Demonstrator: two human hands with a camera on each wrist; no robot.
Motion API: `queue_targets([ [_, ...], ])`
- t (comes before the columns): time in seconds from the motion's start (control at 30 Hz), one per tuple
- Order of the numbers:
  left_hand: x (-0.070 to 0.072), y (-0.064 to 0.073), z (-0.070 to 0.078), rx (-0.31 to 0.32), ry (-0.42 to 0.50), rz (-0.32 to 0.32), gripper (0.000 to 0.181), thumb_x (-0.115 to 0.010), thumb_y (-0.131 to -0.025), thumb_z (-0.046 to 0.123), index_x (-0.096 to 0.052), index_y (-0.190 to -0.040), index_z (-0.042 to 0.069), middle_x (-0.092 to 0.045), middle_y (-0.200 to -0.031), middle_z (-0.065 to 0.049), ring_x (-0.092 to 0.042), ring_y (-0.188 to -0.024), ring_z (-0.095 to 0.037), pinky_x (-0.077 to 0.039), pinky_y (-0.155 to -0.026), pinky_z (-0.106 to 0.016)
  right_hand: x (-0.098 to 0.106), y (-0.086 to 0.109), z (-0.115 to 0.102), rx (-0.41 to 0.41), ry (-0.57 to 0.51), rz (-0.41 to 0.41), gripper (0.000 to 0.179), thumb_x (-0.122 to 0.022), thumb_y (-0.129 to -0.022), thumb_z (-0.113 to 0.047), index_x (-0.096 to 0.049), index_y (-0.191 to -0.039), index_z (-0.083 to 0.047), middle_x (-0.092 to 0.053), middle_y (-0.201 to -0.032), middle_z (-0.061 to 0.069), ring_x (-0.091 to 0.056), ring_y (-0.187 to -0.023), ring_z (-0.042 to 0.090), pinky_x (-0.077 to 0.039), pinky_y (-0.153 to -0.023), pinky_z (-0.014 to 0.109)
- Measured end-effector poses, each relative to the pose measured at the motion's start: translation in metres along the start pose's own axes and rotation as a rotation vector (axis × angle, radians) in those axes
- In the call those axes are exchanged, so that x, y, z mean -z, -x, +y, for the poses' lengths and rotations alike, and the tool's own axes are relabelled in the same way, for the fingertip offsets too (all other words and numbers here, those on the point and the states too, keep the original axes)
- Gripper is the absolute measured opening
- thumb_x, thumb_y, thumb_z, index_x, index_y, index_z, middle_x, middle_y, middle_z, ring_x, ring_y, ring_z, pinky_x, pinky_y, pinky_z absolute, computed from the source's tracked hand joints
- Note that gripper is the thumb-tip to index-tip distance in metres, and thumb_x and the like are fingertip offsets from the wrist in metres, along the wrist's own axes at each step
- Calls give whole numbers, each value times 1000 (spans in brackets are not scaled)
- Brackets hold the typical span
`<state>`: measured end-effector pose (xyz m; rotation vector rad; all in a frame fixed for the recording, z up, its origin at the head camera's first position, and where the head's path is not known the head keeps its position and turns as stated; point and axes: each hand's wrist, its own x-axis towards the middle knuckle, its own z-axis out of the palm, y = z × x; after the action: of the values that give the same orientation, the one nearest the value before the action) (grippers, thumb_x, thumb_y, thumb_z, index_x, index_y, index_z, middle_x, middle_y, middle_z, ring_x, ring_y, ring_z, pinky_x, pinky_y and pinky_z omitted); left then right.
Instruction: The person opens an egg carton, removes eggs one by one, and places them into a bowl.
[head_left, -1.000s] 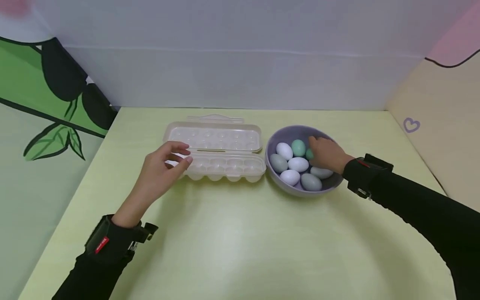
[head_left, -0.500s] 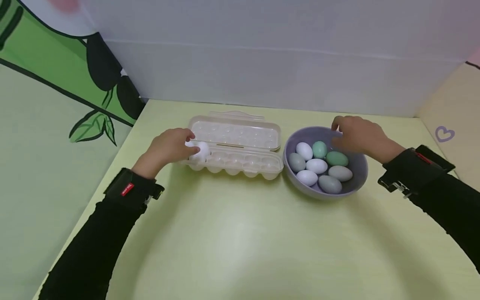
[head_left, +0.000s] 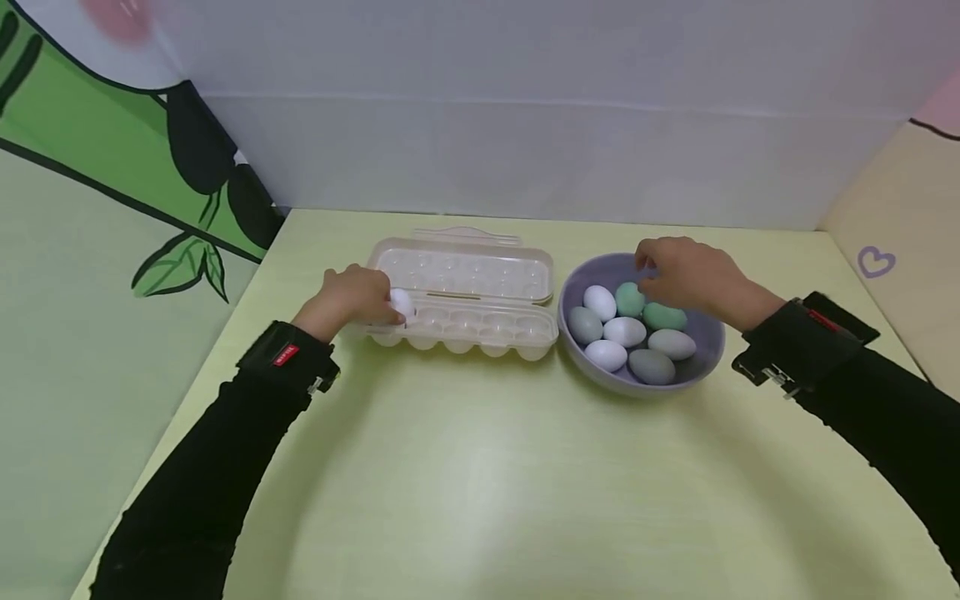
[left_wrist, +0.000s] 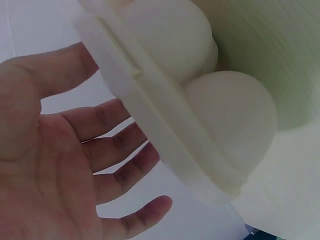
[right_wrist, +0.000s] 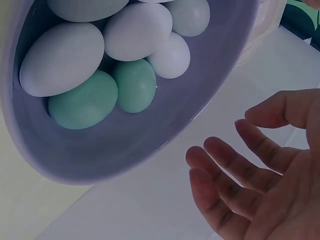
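At the left end of an open clear plastic egg carton, my left hand reaches over the cups. A white egg shows between its thumb and fingers there. In the left wrist view the carton's rim hides the fingertips of the left hand. My right hand hovers over the far right of a purple bowl, fingers loosely bent, nothing held. White, grey and green eggs lie in the bowl; one green egg and a light egg are closest in the right wrist view.
The carton's lid lies folded back behind the cups, with its handle at the rear. Carton and bowl stand side by side on a pale yellow table. A pale wall rises at the table's back edge.
My left hand has moved right and down onto the carton's left end, around the white egg. My right hand has lifted from among the bowl's eggs, coming away with nothing. The head view has shifted.
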<state>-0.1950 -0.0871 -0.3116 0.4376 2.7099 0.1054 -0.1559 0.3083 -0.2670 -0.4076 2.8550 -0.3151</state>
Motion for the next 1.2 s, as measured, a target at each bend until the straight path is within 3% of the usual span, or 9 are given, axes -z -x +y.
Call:
queue_targets([
  [0.17,8,9,-3,5,65,87,27,-60,-84,31,-60,-90,4,-57,-82,-9,-47,-85,-32,-30,-82,-58,-1,2,-2,18,-3,12,26,-49,-83,-19,-53,-107,-8,-54,-105,11,-52,-88,24,-44,-66,42],
  [0.33,19,13,-5,-15,172,229,35,-58,-86,29,-55,-107,1,-58,-96,-14,-50,-86,-31,-36,-78,-54,0,3,-1,36,-20,26,26,-49,-83,-19,-53,-107,-7,-54,-105,12,-52,-89,25,-44,-68,42],
  [0.47,28,16,-1,-65,371,346,35,-58,-87,23,-51,-112,0,-55,-105,-16,-50,-94,-30,-44,-76,-46,1,4,-3,63,-35,60,26,-47,-84,-17,-53,-107,-7,-55,-106,12,-52,-91,26,-44,-71,43],
  [0.57,33,21,10,-105,562,390,34,-59,-87,19,-49,-114,2,-52,-110,-14,-49,-102,-29,-45,-80,-44,0,3,-9,130,-61,139,26,-46,-85,-15,-51,-109,-7,-53,-110,12,-47,-99,28,-42,-77,45],
  [0.73,32,25,41,-187,797,374,35,-61,-86,14,-46,-116,5,-49,-116,-10,-49,-107,-25,-46,-82,-42,-7,-2,-33,334,-66,288,36,-54,-87,-18,-42,-119,-5,-45,-119,10,-36,-111,29,-39,-84,44],
  [0.97,16,19,97,-339,1093,278,35,-62,-83,6,-45,-114,5,-47,-113,-9,-51,-103,-21,-49,-79,-34,-12,-8,-80,528,-177,242,53,-64,-84,-24,-37,-128,-14,-45,-122,2,-43,-106,17,-42,-86,36],
  [1.1,7,14,122,-388,1235,212,35,-60,-84,5,-42,-114,5,-45,-114,-9,-50,-103,-21,-48,-81,-33,-20,-9,-89,601,-234,323,46,-67,-81,-17,-44,-120,-13,-48,-108,2,-47,-95,15,-46,-77,34],
  [1.2,2,11,132,-421,1282,173,35,-59,-84,4,-41,-114,5,-43,-116,-9,-49,-105,-21,-48,-81,-34,-23,-7,-85,594,-241,362,40,-67,-80,-14,-48,-115,-13,-48,-103,4,-48,-90,16,-46,-73,34],
])
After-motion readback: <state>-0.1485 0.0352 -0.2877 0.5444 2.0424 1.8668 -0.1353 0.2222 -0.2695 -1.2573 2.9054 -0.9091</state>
